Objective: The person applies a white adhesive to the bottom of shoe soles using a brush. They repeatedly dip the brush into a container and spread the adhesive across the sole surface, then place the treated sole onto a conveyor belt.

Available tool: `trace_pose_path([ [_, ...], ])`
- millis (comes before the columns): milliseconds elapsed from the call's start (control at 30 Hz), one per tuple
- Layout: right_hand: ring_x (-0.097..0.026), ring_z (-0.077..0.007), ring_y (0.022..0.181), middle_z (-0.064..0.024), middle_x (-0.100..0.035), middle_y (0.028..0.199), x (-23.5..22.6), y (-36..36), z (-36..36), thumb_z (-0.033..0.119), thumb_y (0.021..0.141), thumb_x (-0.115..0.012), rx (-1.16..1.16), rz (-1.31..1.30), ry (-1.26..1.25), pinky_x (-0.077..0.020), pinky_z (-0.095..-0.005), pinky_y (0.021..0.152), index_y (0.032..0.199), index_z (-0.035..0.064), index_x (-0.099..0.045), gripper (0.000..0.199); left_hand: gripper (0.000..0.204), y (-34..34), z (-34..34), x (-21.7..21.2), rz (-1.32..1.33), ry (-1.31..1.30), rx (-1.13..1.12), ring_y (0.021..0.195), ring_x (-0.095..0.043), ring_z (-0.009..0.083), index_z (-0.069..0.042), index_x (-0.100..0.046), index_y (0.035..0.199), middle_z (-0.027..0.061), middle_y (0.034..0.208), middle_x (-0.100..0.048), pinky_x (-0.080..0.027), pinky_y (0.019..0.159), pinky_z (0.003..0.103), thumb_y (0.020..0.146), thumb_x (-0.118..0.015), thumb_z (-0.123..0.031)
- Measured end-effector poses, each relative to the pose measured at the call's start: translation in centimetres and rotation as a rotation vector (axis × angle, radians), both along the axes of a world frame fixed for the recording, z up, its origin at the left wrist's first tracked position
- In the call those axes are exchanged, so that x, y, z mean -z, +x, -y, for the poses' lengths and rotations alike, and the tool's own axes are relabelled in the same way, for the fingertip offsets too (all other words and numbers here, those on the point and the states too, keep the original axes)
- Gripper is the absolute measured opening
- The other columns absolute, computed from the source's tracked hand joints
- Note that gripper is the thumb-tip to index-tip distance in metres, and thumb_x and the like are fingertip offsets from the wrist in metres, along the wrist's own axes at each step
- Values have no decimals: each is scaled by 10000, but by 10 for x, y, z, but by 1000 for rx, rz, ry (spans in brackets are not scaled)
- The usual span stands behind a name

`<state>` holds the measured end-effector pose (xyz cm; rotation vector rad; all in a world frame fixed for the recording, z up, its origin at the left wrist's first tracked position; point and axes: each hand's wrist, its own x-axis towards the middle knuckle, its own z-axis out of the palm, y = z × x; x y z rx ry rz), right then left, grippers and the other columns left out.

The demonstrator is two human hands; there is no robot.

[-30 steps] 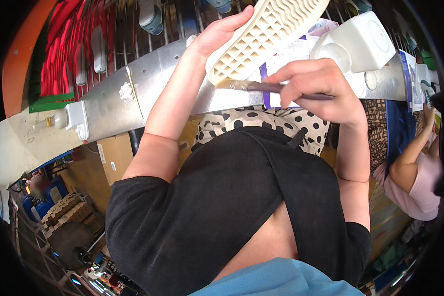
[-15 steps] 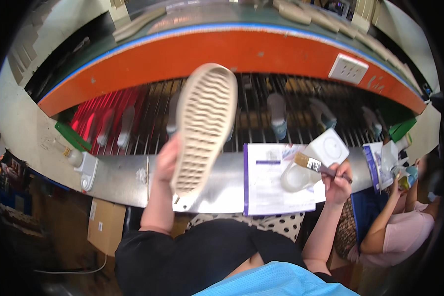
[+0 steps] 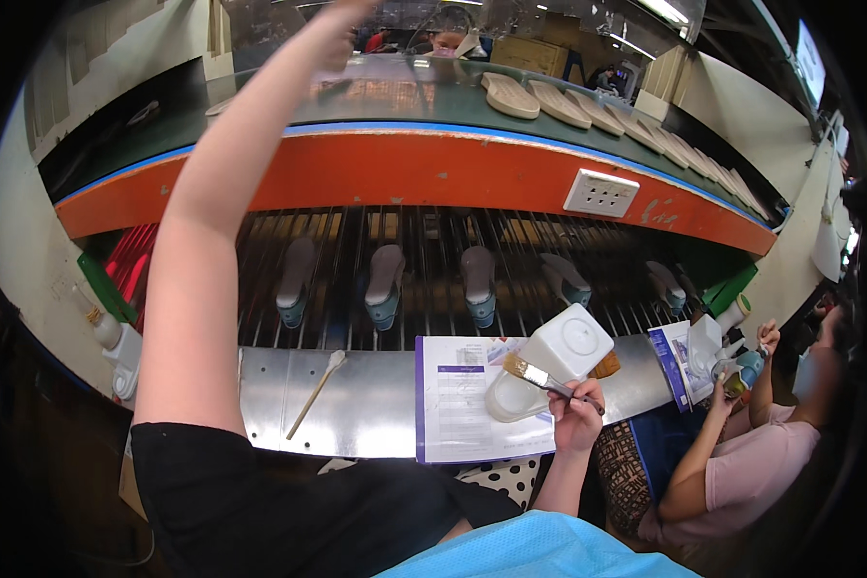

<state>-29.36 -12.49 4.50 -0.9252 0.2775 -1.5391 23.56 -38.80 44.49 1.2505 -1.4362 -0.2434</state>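
My left arm reaches up and forward over the upper green belt. My left hand (image 3: 335, 39) is at the top edge of the view, blurred and partly cut off, so its fingers and anything in them cannot be made out. Low at the right, my right hand (image 3: 578, 416) is closed round the dark handle of a flat paintbrush (image 3: 535, 373), its pale bristles pointing left. Just beyond the brush stands a white plastic container (image 3: 576, 337) with an open rounded mouth (image 3: 511, 397), on a printed sheet with a purple border (image 3: 453, 414).
Shoe soles (image 3: 559, 103) lie in a row on the upper green belt (image 3: 405, 96). Several grey-and-blue shoes (image 3: 385, 284) stand on the lower rollers under an orange beam (image 3: 433, 173). A white-tipped stick (image 3: 315, 395) rests on the metal ledge (image 3: 366, 405). A co-worker (image 3: 751, 472) sits at right.
My left hand has moved from the ledge up to the upper belt; the cream sole it held no longer shows in it. My right hand still holds the paintbrush. The view has tilted up.
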Motion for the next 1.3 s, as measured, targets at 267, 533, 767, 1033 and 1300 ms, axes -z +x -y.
trace_pose_path([
  [267,-595,-234,582,-283,-682,907,-3,-3,-5,28,793,-646,103,-95,32,-474,-300,560,924,-9,-579,152,665,-231,18,84,1124,247,196,1385,-468,371,-96,-428,1521,212,1506,-481,-343,1172,442,968,-508,-457],
  [533,-646,-256,652,-210,-683,920,3,-15,-20,24,792,-629,163,-118,123,-482,-294,571,989,-39,-592,210,188,-184,-37,73,1124,-56,-89,983,-692,291,-93,-702,974,107,976,-719,-541,827,415,888,-652,-253],
  [767,-639,-218,666,-216,-674,902,17,-42,-22,71,859,-646,251,-145,164,-495,-276,597,979,-45,-584,178,205,-112,-201,144,-315,-462,575,1409,-446,341,-28,-609,883,243,1579,-360,-307,1184,476,936,-540,-214],
  [1033,-686,-206,782,-149,-705,866,11,-11,-16,-32,847,-674,449,-509,186,-523,-289,629,991,-49,-650,147,657,-180,-204,310,-1014,254,869,1225,-609,262,24,-402,1464,175,1361,-585,-494,1056,395,855,-648,41],
  [1300,-614,-83,640,-23,-671,733,22,7,-13,-5,821,-691,489,-937,207,-475,-213,614,885,-10,-689,64,683,-193,-234,441,-1140,717,1236,1310,-540,425,74,-248,1533,304,1526,-389,-508,1061,489,1005,-563,-225],
])
